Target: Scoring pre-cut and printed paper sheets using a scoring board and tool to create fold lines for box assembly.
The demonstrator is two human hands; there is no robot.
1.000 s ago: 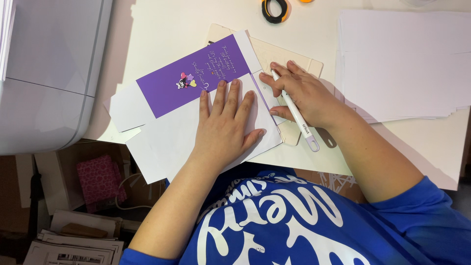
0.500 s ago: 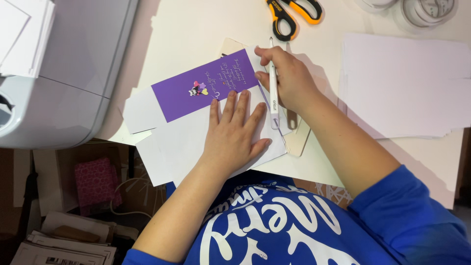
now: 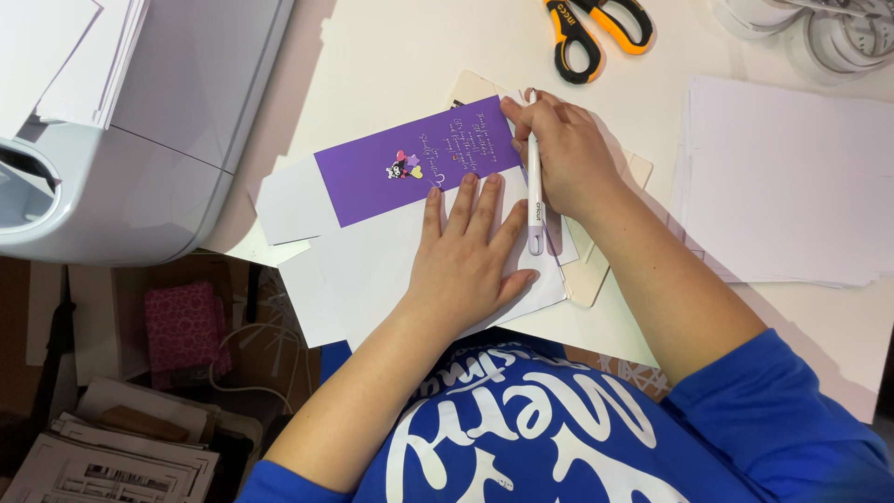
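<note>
Left hand point(image 3: 468, 259) open, flat on white paper sheet point(image 3: 372, 279). Right hand point(image 3: 557, 154) gripping white pen tool point(image 3: 535, 191), tip at right end of purple card point(image 3: 410, 169). Orange-handled scissors point(image 3: 596, 28) at 12 o'clock on tabletop point(image 3: 410, 56).

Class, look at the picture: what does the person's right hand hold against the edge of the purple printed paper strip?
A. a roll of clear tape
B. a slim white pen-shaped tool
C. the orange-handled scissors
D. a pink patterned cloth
B: the right hand grips a slim white pen-shaped tool at the end of the purple printed paper strip, while the orange-handled scissors lie untouched farther up the table.
</note>
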